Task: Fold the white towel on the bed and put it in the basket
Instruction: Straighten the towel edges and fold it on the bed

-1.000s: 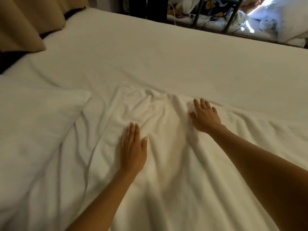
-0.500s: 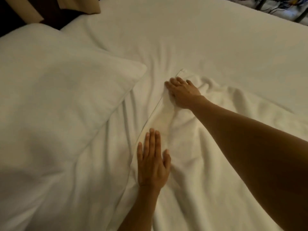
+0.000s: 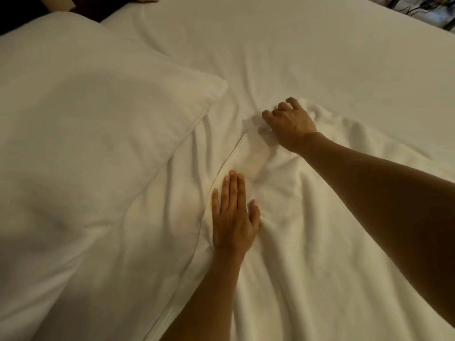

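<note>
The white towel (image 3: 307, 230) lies spread and wrinkled over the white bed (image 3: 283, 50), running from the middle toward the lower right. My left hand (image 3: 232, 217) rests flat on the towel near its left edge, fingers together and straight. Farther up, my right hand (image 3: 289, 124) curls its fingers into the towel's far left corner, bunching the cloth there. No basket is in view.
A large white pillow (image 3: 86, 134) fills the left side, its corner close to the towel's edge. Tan fabric (image 3: 61, 2) and a dark gap show at the top left. Dark cables or clutter (image 3: 423, 6) sit beyond the bed at top right.
The view swung left and down, bringing the pillow in. My right hand moved to the towel's far corner and its flat fingers have curled into the cloth. My left hand stays flat near the edge.
</note>
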Motion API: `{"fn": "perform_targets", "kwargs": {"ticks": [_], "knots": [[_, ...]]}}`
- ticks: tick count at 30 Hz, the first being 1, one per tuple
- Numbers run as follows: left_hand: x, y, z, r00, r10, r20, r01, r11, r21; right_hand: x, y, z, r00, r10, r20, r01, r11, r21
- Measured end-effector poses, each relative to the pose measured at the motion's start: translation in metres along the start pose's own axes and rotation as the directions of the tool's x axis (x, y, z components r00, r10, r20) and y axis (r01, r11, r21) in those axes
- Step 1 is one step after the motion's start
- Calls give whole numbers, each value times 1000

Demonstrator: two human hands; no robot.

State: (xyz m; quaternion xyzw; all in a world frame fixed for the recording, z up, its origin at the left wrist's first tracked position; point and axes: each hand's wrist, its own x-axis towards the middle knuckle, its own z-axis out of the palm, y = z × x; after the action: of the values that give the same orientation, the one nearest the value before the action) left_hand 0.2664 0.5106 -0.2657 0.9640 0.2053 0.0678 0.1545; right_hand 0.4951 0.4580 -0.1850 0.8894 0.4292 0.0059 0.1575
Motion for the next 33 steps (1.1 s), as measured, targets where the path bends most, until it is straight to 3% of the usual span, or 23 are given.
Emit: {"fn": "perform_targets", "kwargs": {"ticks": [3,8,11,14,19,24,28,33], "knots": [[-12,-5,-18,999,-8,-40,7,1000,-25,-21,0,-15,1000,29,2,-29,991,-128],[-70,-36,-48,968,-248,-28,246,968,-48,-48,-9,-43,984,144,104,-109,953,-281],[-111,-45,-60,981,-192,14,192,973,-126,-60,-20,-58,954,235,186,-174,940,-292],[-133,-46,-72,967,-250,54,255,959,-126,-75,-30,-67,932,300,205,-251,940,-233],[-134,-40,-88,878,-452,155,448,892,62,-103,-37,-50,918,374,136,-378,926,5],[-130,-40,-95,883,-454,121,455,890,17,-124,-41,-41,885,457,92,-466,862,198],[-129,-31,-107,862,-474,178,502,848,-173,-133,-41,-38,893,442,89,-447,847,286],[-134,-11,-122,948,-319,19,320,946,-48,-147,-22,-32,918,384,98,-396,892,218]]}}
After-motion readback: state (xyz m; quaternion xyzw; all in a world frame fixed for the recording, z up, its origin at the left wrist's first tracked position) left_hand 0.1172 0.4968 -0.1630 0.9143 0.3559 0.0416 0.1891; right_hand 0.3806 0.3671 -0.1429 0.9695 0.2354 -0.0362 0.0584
